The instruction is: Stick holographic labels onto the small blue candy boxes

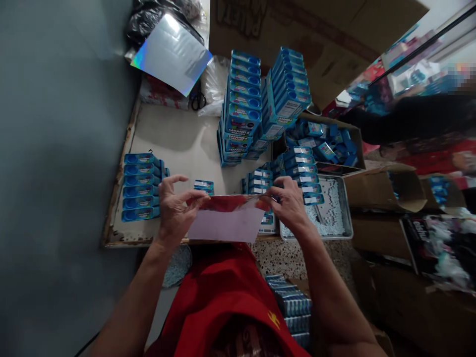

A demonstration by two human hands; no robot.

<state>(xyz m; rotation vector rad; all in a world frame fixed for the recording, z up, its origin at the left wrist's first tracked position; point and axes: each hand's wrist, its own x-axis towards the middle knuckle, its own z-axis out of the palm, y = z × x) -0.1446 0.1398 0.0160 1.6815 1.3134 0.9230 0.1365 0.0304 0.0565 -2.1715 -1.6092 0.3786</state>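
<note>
Worktable, carrying tall stacks of blue packs. Cardboard box: loose blue packs. Metal tray: small white pieces. Printed sheet, over the table's near edge, long axis left to right, white side toward us. We pinch its upper corners with left hand and right hand.

tall stacks of blue boxes stand far on the surface, a row of blue boxes at its left, a metal tray of white pellets right, scissors far.
</note>
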